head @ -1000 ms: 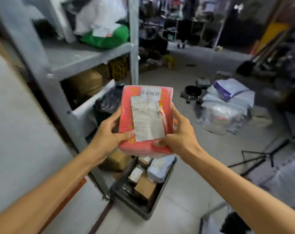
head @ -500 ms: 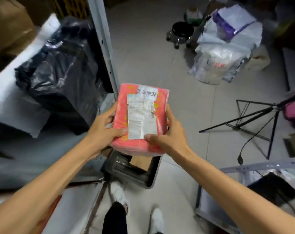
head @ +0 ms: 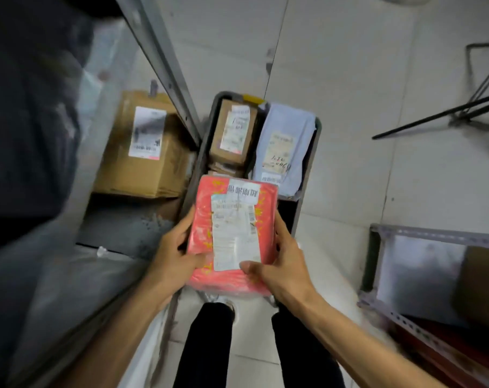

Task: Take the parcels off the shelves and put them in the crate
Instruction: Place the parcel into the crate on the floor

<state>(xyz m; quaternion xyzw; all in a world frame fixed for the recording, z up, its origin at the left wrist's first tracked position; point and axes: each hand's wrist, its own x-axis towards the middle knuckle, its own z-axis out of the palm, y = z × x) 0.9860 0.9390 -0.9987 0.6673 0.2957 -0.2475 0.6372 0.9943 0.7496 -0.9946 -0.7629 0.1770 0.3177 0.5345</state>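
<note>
1. Shelf upright point(head: 164, 65) slants down to the crate's left rim; large cardboard box point(head: 142, 147) sits on the low shelf left of it.
2. Left hand point(head: 171, 254) and right hand point(head: 284, 264), fingers wrapped on the red parcel point(head: 232, 236), hold it above the crate point(head: 307, 175).
3. Crate's far half holds a small brown box point(head: 233, 130) and a pale mailer point(head: 284, 147); the near right corner shows dark.
4. Pale tiled floor lies bare right of the crate; black stand legs point(head: 447, 113) far right.
</note>
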